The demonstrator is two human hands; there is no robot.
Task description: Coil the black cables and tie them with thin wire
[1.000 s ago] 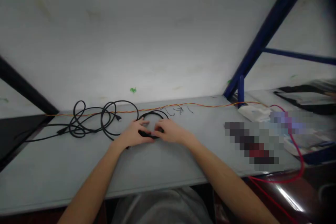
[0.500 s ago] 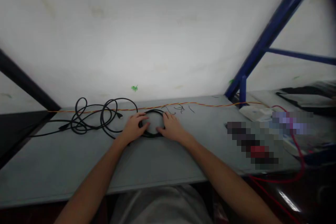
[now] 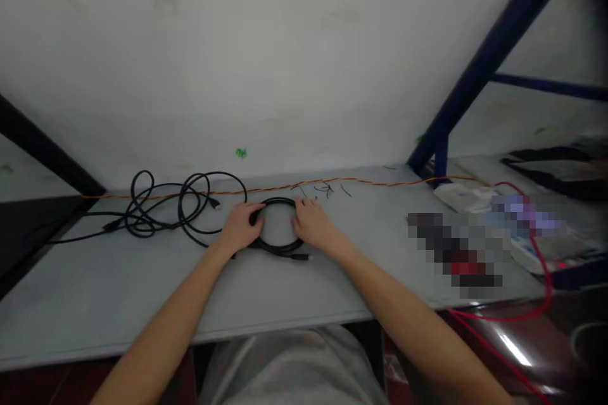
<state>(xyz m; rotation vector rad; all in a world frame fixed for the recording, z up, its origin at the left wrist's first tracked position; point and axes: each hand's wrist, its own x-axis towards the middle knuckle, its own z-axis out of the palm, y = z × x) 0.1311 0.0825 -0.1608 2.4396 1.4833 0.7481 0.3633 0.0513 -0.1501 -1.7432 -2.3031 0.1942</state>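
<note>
A coiled black cable (image 3: 279, 200) lies flat as a neat ring on the grey table top (image 3: 332, 288), and a plug end (image 3: 300, 257) sticks out at its front right. My left hand (image 3: 240, 226) grips the ring's left side. My right hand (image 3: 311, 223) sits on its right side, fingers over the cable. Both hands are on this coil, with table showing through its middle. A looser tangle of black cable (image 3: 156, 212) lies to the left of my left hand, not touching it.
A twisted orange and yellow wire (image 3: 285, 188) runs along the table's back edge, with thin black wire scraps (image 3: 323, 189) near it. Blue steel frame bars (image 3: 479, 82) stand at the back right. A red cable (image 3: 546, 278) and a pixelated object (image 3: 456, 250) lie right.
My hands have spread apart to opposite sides of the coil, which now lies as a rounder ring nearer me. A plug end now shows at its front right.
</note>
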